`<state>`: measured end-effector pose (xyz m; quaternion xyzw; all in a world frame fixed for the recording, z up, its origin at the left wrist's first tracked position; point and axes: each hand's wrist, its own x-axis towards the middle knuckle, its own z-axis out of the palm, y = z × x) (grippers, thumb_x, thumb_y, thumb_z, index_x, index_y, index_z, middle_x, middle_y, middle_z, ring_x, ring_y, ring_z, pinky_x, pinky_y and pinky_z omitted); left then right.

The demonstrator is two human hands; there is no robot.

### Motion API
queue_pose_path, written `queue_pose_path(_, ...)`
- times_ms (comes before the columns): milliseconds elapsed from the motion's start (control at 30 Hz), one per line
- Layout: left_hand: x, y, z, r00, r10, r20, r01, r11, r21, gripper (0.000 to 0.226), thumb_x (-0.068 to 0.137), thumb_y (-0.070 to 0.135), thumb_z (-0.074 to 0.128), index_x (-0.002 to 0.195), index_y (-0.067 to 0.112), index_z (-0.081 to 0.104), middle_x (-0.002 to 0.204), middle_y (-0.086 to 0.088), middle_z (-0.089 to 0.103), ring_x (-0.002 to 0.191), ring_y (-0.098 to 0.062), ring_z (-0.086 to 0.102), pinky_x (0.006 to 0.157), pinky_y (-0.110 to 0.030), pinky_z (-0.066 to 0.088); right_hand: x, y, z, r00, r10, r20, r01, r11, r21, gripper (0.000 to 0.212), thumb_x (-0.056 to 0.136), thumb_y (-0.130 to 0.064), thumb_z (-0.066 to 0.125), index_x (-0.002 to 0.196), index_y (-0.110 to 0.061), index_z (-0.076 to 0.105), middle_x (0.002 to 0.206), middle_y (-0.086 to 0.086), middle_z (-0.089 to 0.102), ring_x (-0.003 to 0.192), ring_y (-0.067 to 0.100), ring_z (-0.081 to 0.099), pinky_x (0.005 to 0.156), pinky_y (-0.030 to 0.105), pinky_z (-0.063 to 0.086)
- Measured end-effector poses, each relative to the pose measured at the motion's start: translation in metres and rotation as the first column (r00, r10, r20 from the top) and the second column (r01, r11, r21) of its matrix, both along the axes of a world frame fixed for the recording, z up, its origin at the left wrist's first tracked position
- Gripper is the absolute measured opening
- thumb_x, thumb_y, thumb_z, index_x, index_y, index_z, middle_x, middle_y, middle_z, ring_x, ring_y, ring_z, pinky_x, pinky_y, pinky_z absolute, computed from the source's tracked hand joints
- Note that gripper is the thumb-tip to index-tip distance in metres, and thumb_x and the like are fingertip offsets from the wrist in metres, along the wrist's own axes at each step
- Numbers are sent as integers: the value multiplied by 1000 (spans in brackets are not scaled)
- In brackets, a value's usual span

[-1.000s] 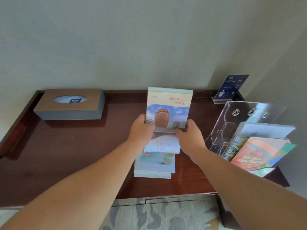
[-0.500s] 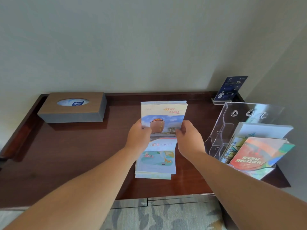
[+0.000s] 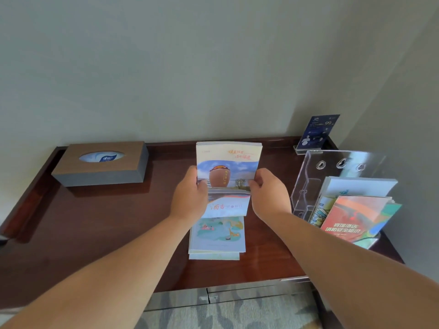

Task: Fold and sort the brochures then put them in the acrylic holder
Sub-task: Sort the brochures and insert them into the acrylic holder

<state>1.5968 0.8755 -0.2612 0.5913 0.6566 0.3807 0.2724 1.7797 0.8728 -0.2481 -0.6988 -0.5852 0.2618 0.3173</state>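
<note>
A stack of folded brochures (image 3: pixel 228 172) with a brown jar picture on top is held above the dark wooden table (image 3: pixel 95 229). My left hand (image 3: pixel 190 195) grips its left edge and my right hand (image 3: pixel 267 193) grips its right edge. Below it, a small pile of pale illustrated brochures (image 3: pixel 217 236) lies flat on the table. At the right stands the clear acrylic holder (image 3: pixel 316 176), tilted back, with orange-red and white brochures (image 3: pixel 356 214) in its front pockets. Its left pockets look bare.
A brown tissue box (image 3: pixel 102 163) sits at the table's back left. A small blue sign card (image 3: pixel 317 131) in a clear stand is in the back right corner. Walls close the back and right side. A patterned carpet (image 3: pixel 225 312) shows below the table's front edge.
The held stack has tilted down from upright and dropped a little toward the table. Both hands keep their grip on its edges.
</note>
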Motion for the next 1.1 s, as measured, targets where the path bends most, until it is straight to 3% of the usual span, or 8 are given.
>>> queue_pose_path(100,8,12,31,999,20,26,-22,996,91,8,93,10,44,91,8,52,79,-3,59,73,-24,52,61,-37,39,11,9,35,999,17,27,-19,996,85,9,98,-19,53,89,-19,56,80,-7,62,70,11,56,55,26,41)
queue_pose_path(267,48,34,94,996,-36,86,16,975,221,6,90,7,46,88,5,52,78,-6,57,74,-28,51,64,-39,40,55,18,104,992,19,123,-46,973,227,7,97,-19,55,91,-16,58,75,-5,59,64,11,51,53,24,37)
queue_pose_path(500,133,43,147,988,-115,101,77,943,325,10,92,8,45,95,2,53,85,-14,61,77,-30,54,63,-35,38,140,15,163,993,-39,113,4,954,299,8,97,-17,55,93,-12,61,77,6,65,73,30,61,62,33,47)
queue_pose_path(633,179,38,157,986,-116,117,74,946,314,9,88,4,44,92,1,51,80,-9,56,69,-22,46,59,-34,34,187,9,173,997,-24,75,0,953,301,8,97,-17,56,90,-15,59,73,-1,61,72,27,61,65,34,49)
queue_pose_path(700,201,36,157,988,-112,110,74,950,304,8,88,4,44,92,3,51,78,-7,55,68,-20,44,58,-33,34,210,7,172,997,-20,71,-2,953,302,10,96,-17,57,86,-18,58,71,-3,59,67,23,58,59,30,45)
queue_pose_path(900,246,28,145,992,-99,78,76,963,258,13,90,5,43,97,5,53,84,-9,59,74,-26,51,62,-34,38,259,7,156,998,18,53,-33,959,283,12,95,-14,58,83,-15,58,69,-4,57,65,18,52,55,24,40)
queue_pose_path(1100,260,14,124,996,-75,41,68,986,150,9,88,5,43,90,4,52,74,-5,52,65,-20,42,58,-33,33,279,2,130,994,83,70,-95,977,191,26,94,-13,58,73,-27,49,68,-10,55,64,12,52,53,20,35)
